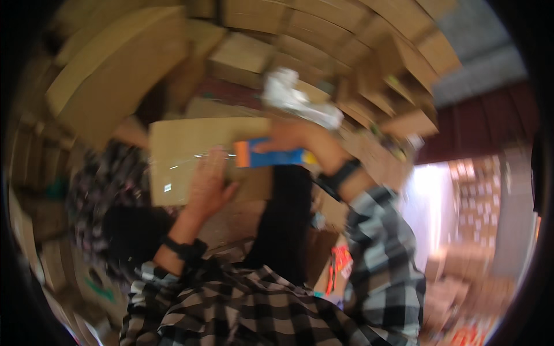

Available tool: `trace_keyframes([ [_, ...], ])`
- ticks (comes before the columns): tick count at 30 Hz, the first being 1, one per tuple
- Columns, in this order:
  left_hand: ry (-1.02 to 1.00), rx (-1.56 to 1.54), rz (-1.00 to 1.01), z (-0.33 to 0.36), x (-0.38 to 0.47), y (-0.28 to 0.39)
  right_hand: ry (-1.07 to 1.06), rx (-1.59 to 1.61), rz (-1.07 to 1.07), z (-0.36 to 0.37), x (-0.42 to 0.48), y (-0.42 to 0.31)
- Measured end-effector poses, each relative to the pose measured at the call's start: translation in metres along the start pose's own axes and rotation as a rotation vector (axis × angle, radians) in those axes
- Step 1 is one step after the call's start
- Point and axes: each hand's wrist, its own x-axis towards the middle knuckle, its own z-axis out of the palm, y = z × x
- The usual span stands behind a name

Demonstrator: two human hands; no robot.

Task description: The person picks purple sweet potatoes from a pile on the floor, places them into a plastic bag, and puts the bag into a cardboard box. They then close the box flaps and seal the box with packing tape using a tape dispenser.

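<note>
A closed cardboard carton point(173, 151) lies before me above my lap. Glossy glints that look like clear tape cross its upper face. My left hand point(210, 184) rests flat on the carton, fingers extended and thumb out to the side. At the carton's right end, my right hand point(288, 136) grips a blue tool with an orange end point(277, 156), possibly a packing tape dispenser; blur hides its details. The orange end points toward my left fingers, close to the carton's face. Both wrists wear black bands.
Stacked cartons point(253, 15) line the far side, and a large carton point(125, 60) stands at upper left. Crumpled white plastic point(290, 91) lies beyond the carton. Open cartons point(398, 95) stand at upper right. A red packet point(342, 259) is by my right side. A bright doorway point(428, 207) is at right.
</note>
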Motion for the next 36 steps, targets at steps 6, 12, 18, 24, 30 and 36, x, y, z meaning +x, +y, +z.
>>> trace_keyframes([
  [6,0.077,0.223,-0.230,-0.004,-0.030,-0.060,-0.067,-0.041,0.096,-0.002,0.005,0.009],
  [12,0.212,0.273,-0.399,-0.006,-0.046,-0.092,-0.092,0.026,0.152,-0.001,0.014,0.012],
  [18,0.379,0.228,-0.497,0.003,-0.034,-0.090,-0.052,-0.001,0.139,-0.003,0.012,0.015],
  [24,0.404,0.065,-0.537,0.001,-0.035,-0.097,-0.031,-0.017,0.055,-0.001,0.014,0.016],
  [30,0.455,-0.287,-0.622,-0.002,-0.039,-0.120,-0.033,0.049,0.066,-0.003,0.005,0.011],
  [36,0.234,-0.933,-0.729,-0.011,-0.045,-0.150,-0.059,0.045,0.087,-0.005,0.008,0.012],
])
